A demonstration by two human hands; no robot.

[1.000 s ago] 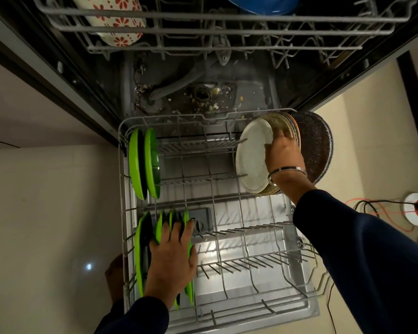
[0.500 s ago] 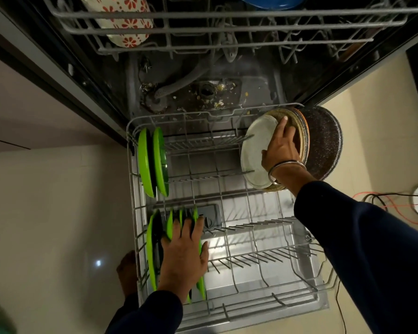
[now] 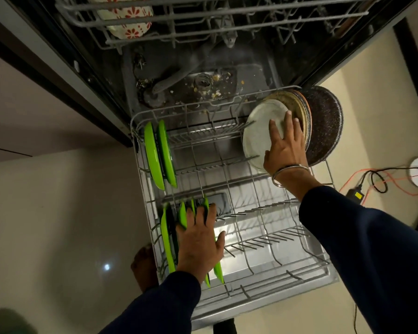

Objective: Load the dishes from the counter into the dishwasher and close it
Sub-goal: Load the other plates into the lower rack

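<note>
From the head view, the dishwasher's lower rack [image 3: 263, 249] is pulled out over the open door, and most of what it carries sits along its two sides. On the far left side two green plates [image 3: 160, 154] stand upright on edge between the tines, just beside each other. Nearer on the same side stands a row of more green plates [image 3: 167, 239], also on edge; the left hand [image 3: 199, 239] lies over their top rims with fingers straight and spread, pressing on them without curling round any. At the far right corner a pale round plate [image 3: 261, 133] leans in the rack, with a tan plate [image 3: 296, 104] and a dark speckled pan [image 3: 326, 124] stacked close behind it. The right hand [image 3: 285, 147], a metal bangle [image 3: 288, 173] on its wrist, rests flat on the pale plate's face, fingers extended and apart. The middle of the rack holds only bare tines. Above, the upper rack [image 3: 203, 18] carries a white bowl with red flowers [image 3: 128, 22]. Food scraps lie on the tub floor [image 3: 208, 85].
</note>
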